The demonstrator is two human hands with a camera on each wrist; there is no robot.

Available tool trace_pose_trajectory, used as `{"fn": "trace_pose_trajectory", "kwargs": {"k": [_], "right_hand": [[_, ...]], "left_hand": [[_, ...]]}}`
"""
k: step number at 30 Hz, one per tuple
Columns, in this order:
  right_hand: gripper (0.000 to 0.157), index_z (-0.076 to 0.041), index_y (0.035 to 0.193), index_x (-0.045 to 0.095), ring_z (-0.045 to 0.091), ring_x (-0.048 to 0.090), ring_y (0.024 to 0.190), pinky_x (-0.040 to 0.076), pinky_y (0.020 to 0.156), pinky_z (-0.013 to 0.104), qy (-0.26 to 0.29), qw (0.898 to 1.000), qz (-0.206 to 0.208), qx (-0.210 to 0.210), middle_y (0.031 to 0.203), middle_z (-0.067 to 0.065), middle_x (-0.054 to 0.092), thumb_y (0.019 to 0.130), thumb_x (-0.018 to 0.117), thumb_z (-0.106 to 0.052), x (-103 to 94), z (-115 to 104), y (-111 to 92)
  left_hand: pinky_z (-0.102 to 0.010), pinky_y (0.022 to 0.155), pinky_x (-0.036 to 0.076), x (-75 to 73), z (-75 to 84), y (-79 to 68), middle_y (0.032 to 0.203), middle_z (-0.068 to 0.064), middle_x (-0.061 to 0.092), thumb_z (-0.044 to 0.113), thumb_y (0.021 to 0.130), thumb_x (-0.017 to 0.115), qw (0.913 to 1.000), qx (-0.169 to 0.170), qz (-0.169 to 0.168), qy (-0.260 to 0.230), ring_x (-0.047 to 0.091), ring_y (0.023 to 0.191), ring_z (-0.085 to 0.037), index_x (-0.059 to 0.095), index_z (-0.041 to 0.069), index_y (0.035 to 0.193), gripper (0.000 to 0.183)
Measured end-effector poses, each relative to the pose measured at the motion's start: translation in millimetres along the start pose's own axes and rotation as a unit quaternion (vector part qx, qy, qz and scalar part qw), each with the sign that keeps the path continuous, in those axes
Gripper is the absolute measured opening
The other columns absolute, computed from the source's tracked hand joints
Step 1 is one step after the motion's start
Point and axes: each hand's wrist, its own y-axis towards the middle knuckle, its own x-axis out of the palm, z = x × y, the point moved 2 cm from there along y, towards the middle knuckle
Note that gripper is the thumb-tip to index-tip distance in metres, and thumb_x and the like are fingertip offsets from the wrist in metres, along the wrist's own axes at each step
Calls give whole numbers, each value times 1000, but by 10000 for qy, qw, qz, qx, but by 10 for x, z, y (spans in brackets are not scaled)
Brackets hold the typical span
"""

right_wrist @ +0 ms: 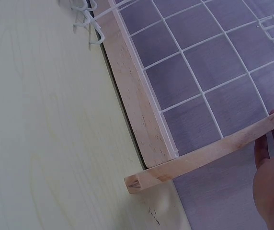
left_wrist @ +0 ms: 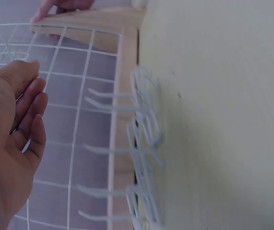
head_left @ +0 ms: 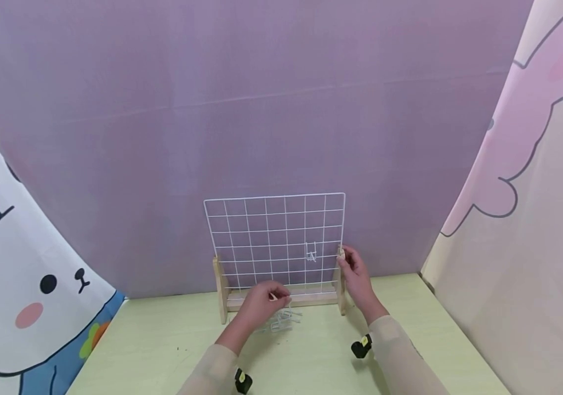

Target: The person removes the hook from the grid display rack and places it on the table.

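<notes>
A white wire grid panel (head_left: 276, 236) stands upright in a wooden stand (head_left: 306, 299). My right hand (head_left: 358, 274) grips the stand's right side post (right_wrist: 199, 160), with fingers (right_wrist: 261, 152) against it. One white wire hook (head_left: 311, 252) hangs on the grid, toward the right. Several more white wire hooks (left_wrist: 144, 139) lie in a heap before the stand's base. My left hand (head_left: 265, 300) hovers over this heap, fingers curled and thumb close to the index fingertip. I cannot tell whether a thin wire is between them.
The pale wood-grain table (head_left: 320, 356) runs up to a purple cloth backdrop (head_left: 271, 109). Cloths printed with cartoon figures hang at left and right. A black wrist camera (head_left: 362, 346) sits under the right forearm, another (head_left: 243, 381) beside the left.
</notes>
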Motion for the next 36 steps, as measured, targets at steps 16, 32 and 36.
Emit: {"fn": "trace_pose_trajectory", "kwargs": {"k": [16,32,36], "right_hand": [[40,-9,155,54,18,58,117,54,109,44,-36,9999,-11,147,141,22,61,117,59,-21,-16,20,-8],[39,-10,153,56,17,59,115,56,106,43,-37,10000,9,75,139,21,63,116,60,-20,-11,36,16],[40,-10,154,56,17,59,115,55,106,43,-57,10000,-15,65,139,21,62,116,60,-21,-15,37,18]], "left_hand": [[-28,83,59,100,351,370,102,3,74,20,100,85,9953,77,615,-747,67,93,-12,79,10,109,15],[-33,89,60,226,673,661,112,-1,74,13,97,87,9888,681,966,-913,69,101,-17,76,6,118,24],[-36,89,61,237,697,693,110,-2,73,10,97,87,9884,717,969,-926,69,100,-18,76,1,117,25]]}}
